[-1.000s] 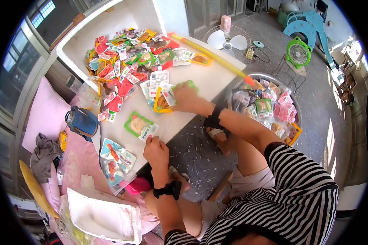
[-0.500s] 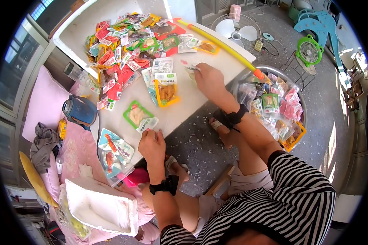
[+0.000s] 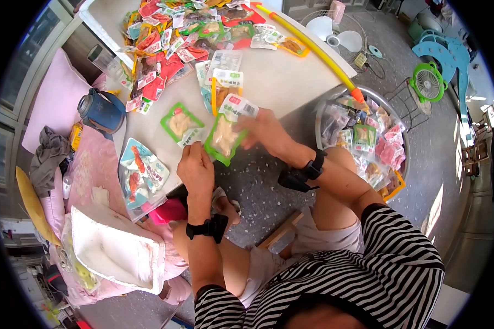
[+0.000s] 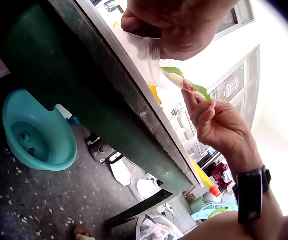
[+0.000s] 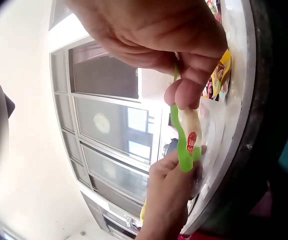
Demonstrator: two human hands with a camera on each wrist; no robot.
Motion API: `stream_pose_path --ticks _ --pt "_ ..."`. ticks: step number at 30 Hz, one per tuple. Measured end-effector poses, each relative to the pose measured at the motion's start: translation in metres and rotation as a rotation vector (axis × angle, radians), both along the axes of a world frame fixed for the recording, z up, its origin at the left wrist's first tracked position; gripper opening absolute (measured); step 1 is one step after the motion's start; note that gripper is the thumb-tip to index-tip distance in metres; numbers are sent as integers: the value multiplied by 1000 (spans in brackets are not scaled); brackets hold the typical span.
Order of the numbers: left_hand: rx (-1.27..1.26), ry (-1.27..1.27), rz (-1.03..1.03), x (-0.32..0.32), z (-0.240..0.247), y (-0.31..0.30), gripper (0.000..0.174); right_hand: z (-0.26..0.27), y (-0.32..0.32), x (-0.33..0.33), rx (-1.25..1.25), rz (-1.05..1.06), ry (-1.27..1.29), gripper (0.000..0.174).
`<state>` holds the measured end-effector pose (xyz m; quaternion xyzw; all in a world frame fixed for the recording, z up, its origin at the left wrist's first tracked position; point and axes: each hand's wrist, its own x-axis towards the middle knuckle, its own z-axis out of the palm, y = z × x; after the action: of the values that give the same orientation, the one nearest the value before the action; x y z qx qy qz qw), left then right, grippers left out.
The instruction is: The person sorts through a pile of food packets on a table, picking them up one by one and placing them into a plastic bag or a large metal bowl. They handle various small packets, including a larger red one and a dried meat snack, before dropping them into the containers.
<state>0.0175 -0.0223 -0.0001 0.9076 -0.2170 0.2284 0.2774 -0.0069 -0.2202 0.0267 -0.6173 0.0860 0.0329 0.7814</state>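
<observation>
In my right hand (image 3: pixel 266 134) I pinch a green-edged food packet (image 3: pixel 223 137) with pale pieces inside and a white printed end. It hangs tilted at the table's near edge, beside my left hand (image 3: pixel 196 169). The fingers of the left hand grip the edge of a clear plastic bag (image 4: pixel 151 52). Close beyond them, a second green-edged packet (image 3: pixel 182 122) lies on the white tabletop (image 3: pixel 153 123). Behind the held packet is a yellow-edged packet (image 3: pixel 225 85) on top of other packets. Blue-and-white packets (image 3: pixel 143 167) rest at the table's left corner.
A large heap of mixed packets (image 3: pixel 170 41) covers the far left of the table. A yellow tube (image 3: pixel 312 46) lies along the far right edge. Right of the table stands a metal basin (image 3: pixel 406 148) full of packets. A blue flask (image 3: pixel 101 112) and a white foam box (image 3: pixel 118 249) are at left.
My right hand picked up a green-edged packet from the table and brought it back toward the left hand. The left hand stays near the table edge. The head view has shifted.
</observation>
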Motion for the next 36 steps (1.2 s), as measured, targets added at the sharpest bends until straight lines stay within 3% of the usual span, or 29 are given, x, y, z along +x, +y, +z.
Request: stream_pose_path --ticks 4,7,11,15,19,24,28,30,33,36 --pt "-81 -36 35 -1 5 0 13 -3 18 -6 -97 -88 -74 27" --pt "-102 -58 55 -1 5 -1 14 -19 44 -14 231 -130 -111 29" --pt "-108 -58 46 1 0 1 20 -42 64 -21 502 22 20 36" --pt "-87 -90 43 -1 6 2 17 -21 33 -3 245 293 238 34" --pt "-99 -74 16 -2 3 1 18 -21 10 8 -87 212 111 24" --pt "-93 -103 0 -3 0 -2 20 -33 33 6 128 173 -51 16" --pt "-182 -133 -58 -7 4 -3 20 -35 52 14 301 167 59 18" --pt "-193 -136 -81 -7 5 -4 20 -28 56 19 281 211 141 20" --pt "-179 -90 -55 -8 5 -3 19 -7 38 23 -49 390 182 22" --pt "-204 -108 -56 -7 8 -3 18 -5 39 28 -234 304 95 21"
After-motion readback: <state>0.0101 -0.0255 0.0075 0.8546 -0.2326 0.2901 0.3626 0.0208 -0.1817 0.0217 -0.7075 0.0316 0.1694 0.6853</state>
